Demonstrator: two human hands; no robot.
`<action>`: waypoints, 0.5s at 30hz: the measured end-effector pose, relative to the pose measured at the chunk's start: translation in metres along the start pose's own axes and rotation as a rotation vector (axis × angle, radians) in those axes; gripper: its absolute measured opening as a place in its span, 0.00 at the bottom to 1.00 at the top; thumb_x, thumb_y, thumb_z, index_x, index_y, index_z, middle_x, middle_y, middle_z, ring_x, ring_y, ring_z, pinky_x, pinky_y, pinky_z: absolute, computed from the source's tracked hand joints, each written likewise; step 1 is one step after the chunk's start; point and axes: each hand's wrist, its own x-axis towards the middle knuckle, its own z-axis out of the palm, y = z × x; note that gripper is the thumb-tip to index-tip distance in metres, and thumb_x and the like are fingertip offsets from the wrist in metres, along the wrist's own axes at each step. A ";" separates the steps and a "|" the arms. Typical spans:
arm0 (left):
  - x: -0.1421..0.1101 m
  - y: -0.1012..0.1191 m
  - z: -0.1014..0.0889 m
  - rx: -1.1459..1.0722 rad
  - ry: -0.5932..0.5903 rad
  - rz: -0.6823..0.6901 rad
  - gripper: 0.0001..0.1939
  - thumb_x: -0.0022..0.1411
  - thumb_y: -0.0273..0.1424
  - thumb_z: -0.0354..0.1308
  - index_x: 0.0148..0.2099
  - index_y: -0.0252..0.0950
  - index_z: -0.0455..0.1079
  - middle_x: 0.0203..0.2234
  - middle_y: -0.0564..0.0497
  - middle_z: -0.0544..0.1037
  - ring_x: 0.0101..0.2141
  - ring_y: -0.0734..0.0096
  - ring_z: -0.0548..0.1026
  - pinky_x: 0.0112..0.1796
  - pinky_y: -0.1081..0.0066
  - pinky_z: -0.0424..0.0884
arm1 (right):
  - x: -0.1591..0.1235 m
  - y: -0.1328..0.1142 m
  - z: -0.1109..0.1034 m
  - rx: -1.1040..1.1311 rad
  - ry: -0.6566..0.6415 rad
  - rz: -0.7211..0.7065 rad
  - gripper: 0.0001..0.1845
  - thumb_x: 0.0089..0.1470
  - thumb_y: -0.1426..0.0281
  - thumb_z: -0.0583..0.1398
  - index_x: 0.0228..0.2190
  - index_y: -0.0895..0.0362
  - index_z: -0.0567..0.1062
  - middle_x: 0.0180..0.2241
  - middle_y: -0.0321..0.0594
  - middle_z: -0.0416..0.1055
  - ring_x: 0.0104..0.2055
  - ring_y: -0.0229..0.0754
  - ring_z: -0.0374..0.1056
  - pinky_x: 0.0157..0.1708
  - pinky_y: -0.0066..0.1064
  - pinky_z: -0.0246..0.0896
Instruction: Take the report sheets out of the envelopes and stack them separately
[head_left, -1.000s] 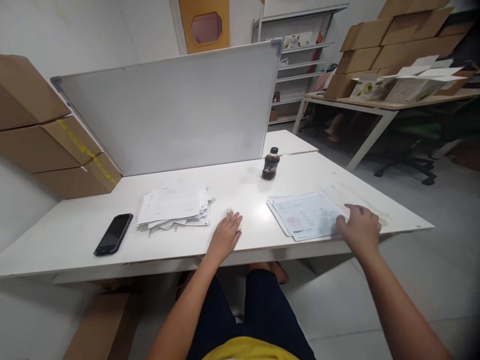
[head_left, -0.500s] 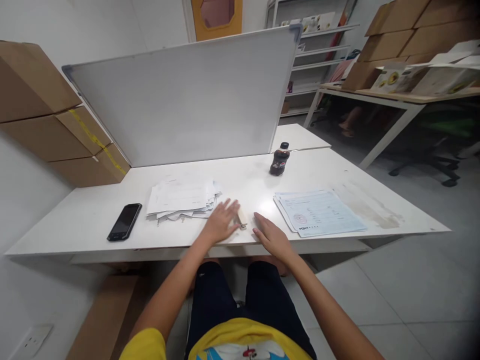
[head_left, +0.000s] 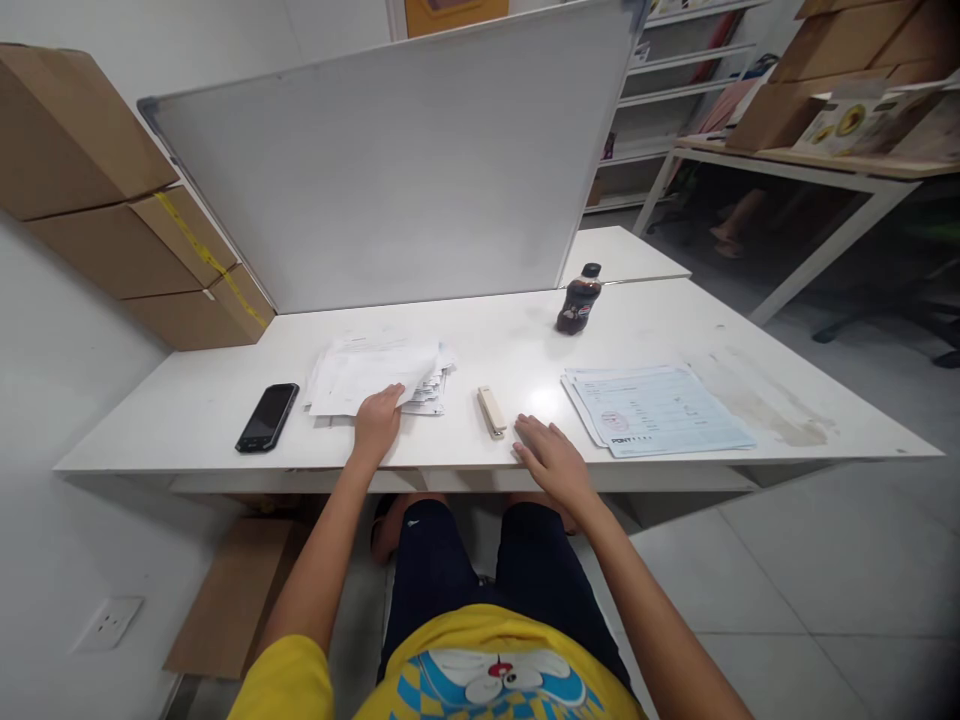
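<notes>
At the front corner of the loose paper stack (head_left: 360, 375), my left hand (head_left: 379, 425) is closed on a sheet of paper (head_left: 409, 372), whose right edge curls up over the pile. My right hand (head_left: 555, 460) rests on the white tabletop with fingers extended, holding nothing. Just left of its fingertips lies a cream stapler (head_left: 491, 412), untouched by either hand. Beyond my right hand, a neater pile of bluish printed forms (head_left: 660, 410) with a round red stamp lies on the table.
A black phone (head_left: 268, 418) lies at the left, and a dark soda bottle (head_left: 578, 300) stands toward the back. Behind the table (head_left: 510, 345) leans a whiteboard (head_left: 390, 180). Cardboard boxes (head_left: 142, 240) are stacked at the left; a second desk (head_left: 787, 170) stands at the right.
My left hand has left the stapler and moved left to the paper stack, taking hold of a sheet. My right hand came from the forms to beside the stapler and stays there.
</notes>
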 end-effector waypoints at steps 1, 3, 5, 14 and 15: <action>-0.007 0.010 -0.001 -0.001 0.028 0.038 0.26 0.60 0.22 0.46 0.58 0.37 0.71 0.53 0.44 0.77 0.55 0.58 0.74 0.54 0.54 0.71 | -0.004 -0.006 -0.001 0.096 0.059 0.058 0.24 0.60 0.53 0.51 0.48 0.52 0.76 0.53 0.47 0.74 0.58 0.55 0.67 0.60 0.53 0.56; -0.021 0.035 -0.002 0.004 0.082 0.147 0.27 0.60 0.21 0.46 0.59 0.37 0.69 0.53 0.43 0.76 0.55 0.57 0.73 0.53 0.55 0.71 | -0.016 -0.022 0.000 0.320 0.127 0.188 0.25 0.59 0.49 0.52 0.39 0.53 0.78 0.44 0.47 0.78 0.50 0.54 0.72 0.54 0.50 0.63; -0.037 0.064 -0.001 0.023 0.131 0.274 0.27 0.61 0.20 0.45 0.61 0.35 0.67 0.55 0.42 0.74 0.59 0.56 0.70 0.54 0.55 0.70 | -0.028 -0.042 0.005 0.603 0.078 0.302 0.26 0.56 0.45 0.55 0.37 0.53 0.78 0.40 0.47 0.79 0.46 0.53 0.74 0.48 0.47 0.67; -0.106 0.139 0.002 -0.056 0.135 0.610 0.23 0.68 0.24 0.50 0.63 0.41 0.65 0.56 0.48 0.74 0.61 0.60 0.66 0.58 0.60 0.67 | -0.035 -0.081 0.015 1.245 0.085 0.628 0.24 0.38 0.57 0.72 0.37 0.55 0.78 0.36 0.44 0.80 0.39 0.52 0.75 0.44 0.45 0.69; -0.112 0.135 0.004 -0.065 0.138 0.580 0.23 0.68 0.26 0.52 0.64 0.43 0.63 0.57 0.48 0.73 0.63 0.59 0.64 0.60 0.58 0.65 | -0.034 -0.076 0.012 1.227 0.103 0.627 0.24 0.37 0.57 0.72 0.37 0.55 0.78 0.35 0.44 0.81 0.38 0.52 0.75 0.44 0.45 0.69</action>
